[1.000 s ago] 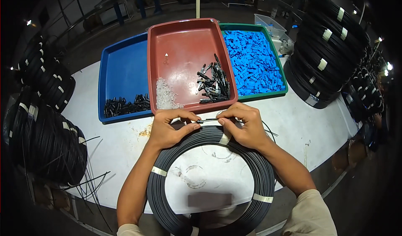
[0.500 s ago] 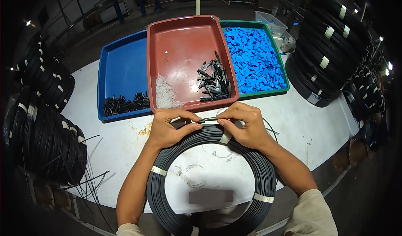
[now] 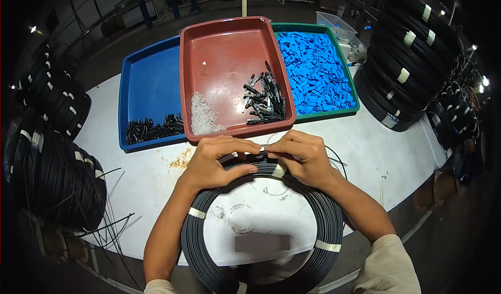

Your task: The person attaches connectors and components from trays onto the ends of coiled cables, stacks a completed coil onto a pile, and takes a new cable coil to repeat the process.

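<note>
"Counting trays (image 3: 229, 54), what do you get?"

"Three, beyond one coil (image 3: 326, 215)."

"Its look?"

"Black, ring-shaped, four pale bands (image 3: 327, 246) showing, lying across the surface's (image 3: 376, 174) near edge."

"Each grip?"

"Left hand (image 3: 215, 161): thumb parted from fingers, nothing visible between. Right hand (image 3: 307, 158): fingertips bunched above the coil; how tightly, and on what, I can't tell."

A ring-shaped coil of black cable (image 3: 329, 218) is wound in many tight turns and bound at intervals with pale tape bands (image 3: 327, 246); its far part is set over the counter (image 3: 386, 189), its near part extended past the edge.
</note>
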Motion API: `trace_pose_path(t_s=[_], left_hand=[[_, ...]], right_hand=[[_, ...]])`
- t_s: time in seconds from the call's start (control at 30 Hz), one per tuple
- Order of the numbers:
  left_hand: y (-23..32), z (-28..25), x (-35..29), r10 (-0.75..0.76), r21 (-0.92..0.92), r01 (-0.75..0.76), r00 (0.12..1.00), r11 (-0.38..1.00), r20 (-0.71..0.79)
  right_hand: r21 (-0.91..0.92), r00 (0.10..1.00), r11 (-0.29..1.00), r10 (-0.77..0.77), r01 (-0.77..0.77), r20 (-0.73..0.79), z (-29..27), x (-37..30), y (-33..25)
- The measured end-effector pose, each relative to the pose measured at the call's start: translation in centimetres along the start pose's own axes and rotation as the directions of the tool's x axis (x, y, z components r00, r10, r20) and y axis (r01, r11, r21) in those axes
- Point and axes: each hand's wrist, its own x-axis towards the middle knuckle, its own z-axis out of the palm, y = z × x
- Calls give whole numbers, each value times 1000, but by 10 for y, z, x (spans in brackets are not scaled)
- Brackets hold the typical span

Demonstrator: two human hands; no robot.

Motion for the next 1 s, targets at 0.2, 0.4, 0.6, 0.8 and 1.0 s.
trace_pose_path(t_s=[0.2, 0.4, 0.6, 0.8, 1.0], left_hand=[[-9, -1, -4, 25, 103, -23, 999, 994, -21], [-10, 0, -4, 145, 128, -142, 989, 982, -16], [-8, 1, -3, 212, 176, -213, 977, 961, 25], [-1, 1, -2, 255, 215, -265, 964, 940, 76], [2, 2, -1, 303, 246, -318, 948, 916, 97]], right_hand=[[-21, 1000, 1000, 9, -9, 9, -2, 0, -4], [-22, 994, 995, -94, 95, 52, 3, 5, -8], [-14, 973, 982, -186, 190, 139, 0, 2, -2], [6, 972, 982, -186, 187, 141, -1, 3, -9], [9, 966, 978, -205, 206, 155, 0, 2, -7]])
